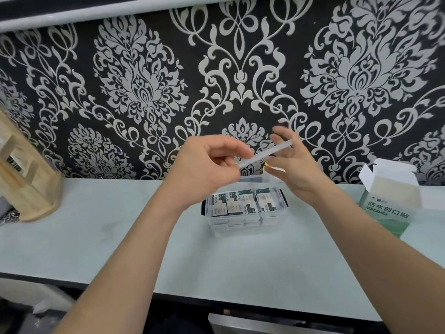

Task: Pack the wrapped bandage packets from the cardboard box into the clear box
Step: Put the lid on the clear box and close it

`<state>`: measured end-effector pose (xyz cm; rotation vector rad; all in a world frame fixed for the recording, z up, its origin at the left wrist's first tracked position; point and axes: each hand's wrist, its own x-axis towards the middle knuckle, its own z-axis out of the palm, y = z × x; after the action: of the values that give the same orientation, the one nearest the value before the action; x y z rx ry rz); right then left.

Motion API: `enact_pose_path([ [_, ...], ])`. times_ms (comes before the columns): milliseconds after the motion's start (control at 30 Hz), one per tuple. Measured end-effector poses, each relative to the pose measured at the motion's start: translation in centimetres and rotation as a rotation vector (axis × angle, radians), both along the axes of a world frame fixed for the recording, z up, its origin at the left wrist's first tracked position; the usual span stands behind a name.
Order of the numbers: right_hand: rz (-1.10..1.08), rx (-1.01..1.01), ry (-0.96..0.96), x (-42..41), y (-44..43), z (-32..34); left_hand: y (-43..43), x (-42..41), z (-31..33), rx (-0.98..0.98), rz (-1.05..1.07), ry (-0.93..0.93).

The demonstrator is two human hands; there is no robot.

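Note:
A clear box (218, 229) stands on the pale counter, filled with rows of wrapped bandage packets (240, 203) in white and dark green. Just above it my left hand (207, 165) pinches the near end of a clear lid (262, 154), which shows edge-on and tilted up to the right. My right hand (296, 169) is at the lid's far end with its fingers spread and fairly straight against it, slightly blurred. The cardboard box (385, 208), white and green with printed characters, stands to the right with its top flaps open; its inside is not visible.
A wooden rack (24, 179) stands at the left end of the counter (120, 237). A black and silver patterned wall rises right behind the boxes. The counter's front edge runs across below my forearms.

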<state>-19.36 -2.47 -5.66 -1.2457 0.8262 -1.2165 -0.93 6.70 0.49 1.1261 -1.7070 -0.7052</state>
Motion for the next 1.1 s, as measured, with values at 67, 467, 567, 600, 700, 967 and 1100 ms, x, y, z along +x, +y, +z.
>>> enact_pose_path([
  [67,0.005,-0.002,0.003,-1.0,-0.1,-0.1,-0.1,0.3,0.1,0.004,-0.073,0.14],
  [467,-0.087,0.237,0.04,-2.0,0.3,0.5,-2.9,2.1,-4.5,0.356,0.349,0.101],
  [567,-0.178,0.286,0.251,-2.0,-0.2,-0.8,-3.0,2.1,-5.9,0.436,0.4,0.198],
  [600,-0.206,0.268,0.356,-1.9,-0.3,-1.3,-3.2,2.1,-6.4,0.438,0.438,0.209],
  [700,-0.256,0.197,0.654,-1.5,-0.7,-2.3,-3.8,1.9,-8.0,0.413,0.558,0.059],
  [967,-0.27,0.098,1.088,-0.2,-2.7,-3.3,-4.6,1.9,-9.1,0.33,0.749,-0.491],
  [1100,-0.29,0.073,1.144,0.0,-2.7,-3.5,-5.1,2.3,-9.7,0.365,0.764,-0.557],
])
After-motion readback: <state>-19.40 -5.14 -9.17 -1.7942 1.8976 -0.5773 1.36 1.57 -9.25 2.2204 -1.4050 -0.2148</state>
